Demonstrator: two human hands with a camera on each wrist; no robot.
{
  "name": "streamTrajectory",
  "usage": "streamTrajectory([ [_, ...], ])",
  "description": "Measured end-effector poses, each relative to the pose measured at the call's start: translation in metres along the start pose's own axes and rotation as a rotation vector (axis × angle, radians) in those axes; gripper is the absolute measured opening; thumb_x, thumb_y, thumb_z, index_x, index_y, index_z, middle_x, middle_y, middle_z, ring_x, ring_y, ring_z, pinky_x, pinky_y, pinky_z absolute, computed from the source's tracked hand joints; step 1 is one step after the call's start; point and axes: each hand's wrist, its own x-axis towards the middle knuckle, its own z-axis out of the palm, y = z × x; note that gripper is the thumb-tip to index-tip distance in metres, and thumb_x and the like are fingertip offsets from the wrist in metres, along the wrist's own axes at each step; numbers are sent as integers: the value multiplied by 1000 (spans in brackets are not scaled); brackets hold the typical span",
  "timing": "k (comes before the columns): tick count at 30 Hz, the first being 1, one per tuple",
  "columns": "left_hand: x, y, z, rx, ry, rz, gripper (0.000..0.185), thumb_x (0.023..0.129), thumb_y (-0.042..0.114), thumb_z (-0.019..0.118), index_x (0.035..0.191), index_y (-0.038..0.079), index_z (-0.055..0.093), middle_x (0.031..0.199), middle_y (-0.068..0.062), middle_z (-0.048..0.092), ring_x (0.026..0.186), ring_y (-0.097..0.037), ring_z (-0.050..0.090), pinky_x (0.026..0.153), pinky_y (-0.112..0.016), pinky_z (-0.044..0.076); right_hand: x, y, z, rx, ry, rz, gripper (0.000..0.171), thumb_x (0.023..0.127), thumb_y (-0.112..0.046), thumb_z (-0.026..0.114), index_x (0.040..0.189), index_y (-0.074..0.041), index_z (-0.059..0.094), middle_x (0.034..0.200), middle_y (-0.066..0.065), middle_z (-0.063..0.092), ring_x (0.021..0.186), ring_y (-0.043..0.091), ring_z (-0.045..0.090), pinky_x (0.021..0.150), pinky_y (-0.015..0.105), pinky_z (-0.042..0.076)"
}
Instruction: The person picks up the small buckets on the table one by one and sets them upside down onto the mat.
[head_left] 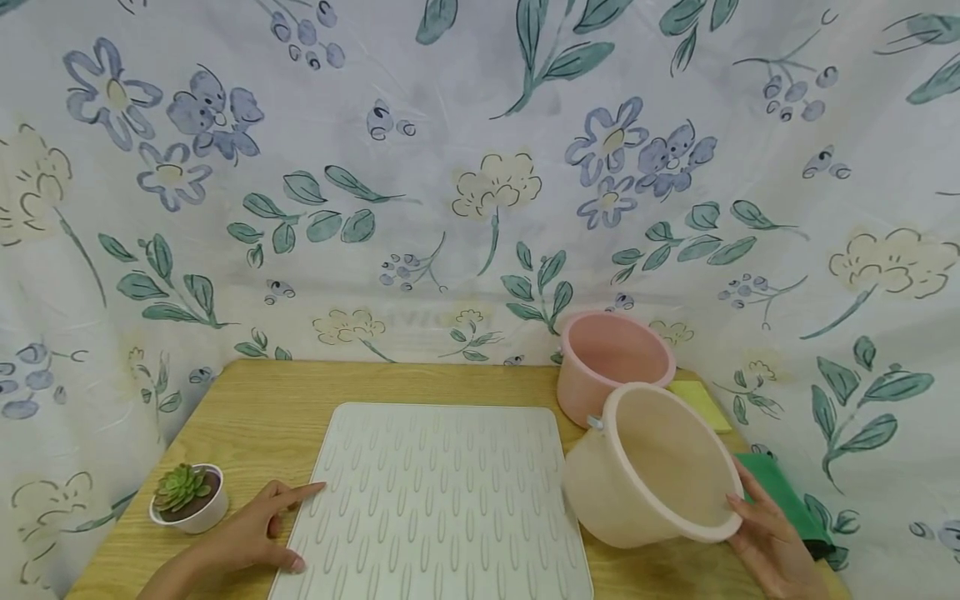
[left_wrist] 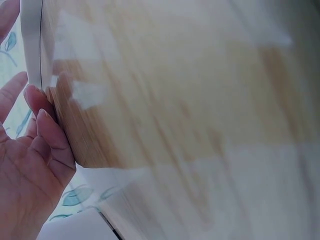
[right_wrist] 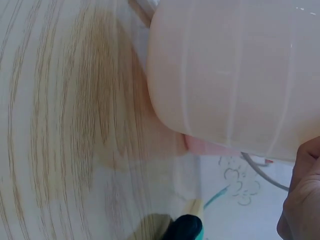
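Observation:
A white ribbed mat (head_left: 442, 500) lies flat in the middle of the wooden table (head_left: 277, 392). My left hand (head_left: 258, 533) rests at the mat's left edge, index finger stretched out onto its corner, holding nothing. In the left wrist view the left hand (left_wrist: 30, 165) shows relaxed fingers beside the blurred table (left_wrist: 175, 100). My right hand (head_left: 772, 542) grips the rim of a cream plastic bucket (head_left: 645, 475), which is tilted with its mouth facing right, just off the mat's right edge. The right wrist view shows the bucket's outer wall (right_wrist: 235, 75) close up above the table.
A pink bucket (head_left: 611, 358) stands upright behind the cream one. A yellow cloth (head_left: 701, 400) and a green cloth (head_left: 783, 500) lie at the right edge. A small potted succulent (head_left: 187, 496) sits at the front left. Floral fabric hangs around the table.

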Motion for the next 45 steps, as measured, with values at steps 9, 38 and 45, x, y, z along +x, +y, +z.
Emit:
streamTrajectory([
  [9,-1,0,1,3,9,-3,89,68,35,79,141,9,37,86,-8,31,64,-10,35,52,-23,32,5,11,-2,19,-30,-20,62,96,0,-2,144,-20,33,140,3,39,118,25,46,95,35,42],
  [38,0,5,1,-36,14,20,90,67,31,80,141,6,36,89,-9,29,66,-10,34,53,-23,32,25,52,7,73,1,-96,59,97,-2,1,143,-18,34,143,1,37,126,20,39,97,33,39],
  [45,0,6,3,-25,24,7,89,66,30,81,140,7,38,90,-9,29,66,-11,34,53,-23,32,31,60,10,93,-8,-137,59,96,0,1,144,-13,31,141,6,39,121,22,44,96,35,41],
])
